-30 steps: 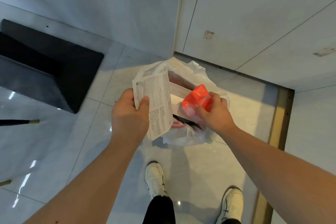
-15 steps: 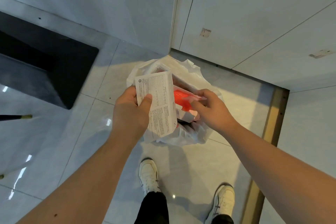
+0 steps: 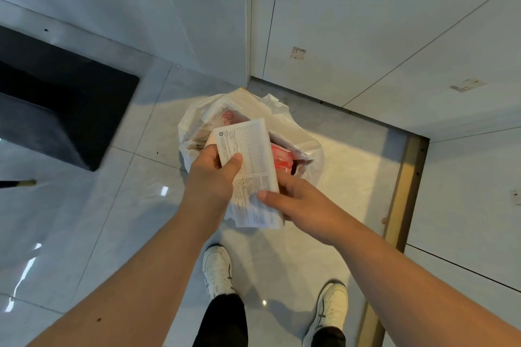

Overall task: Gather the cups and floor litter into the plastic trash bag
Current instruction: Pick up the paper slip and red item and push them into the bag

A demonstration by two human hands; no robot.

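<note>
Beyond the fingertips, floor (image 3: 332, 248) of pale glossy tile, dark block (image 3: 56, 110) well off to the left-hand side, white cabinet panels (image 3: 366, 22) past the bag.

Plastic trash bag (image 3: 197, 121) sits on the tile in the wall corner, mouth open and slumped, directly past and below both hands. Red wrapper litter (image 3: 282, 159) already lies inside it, just past the right fingers. No cups identifiable from this angle; bag contents mostly hidden by the paper.

Printed paper sheet (image 3: 248, 160), folded, is over the bag mouth, not yet in it.

Left hand (image 3: 210, 177): clenched on the sheet's left edge, thumb on the printed face, fingers behind.
Right hand (image 3: 298, 203): thumb laid on the sheet's lower right corner, fingers under it and hidden. Looks like a pinch, but can't confirm how firm.

Step, as I read it: bagging the paper, two-handed.

Next move needs: crumple or fold it smaller, then push down past the rim and let go with both hands. Bag wall is limp, so the rim may fold inward and block entry; one hand may need to hold the mouth open.
</note>
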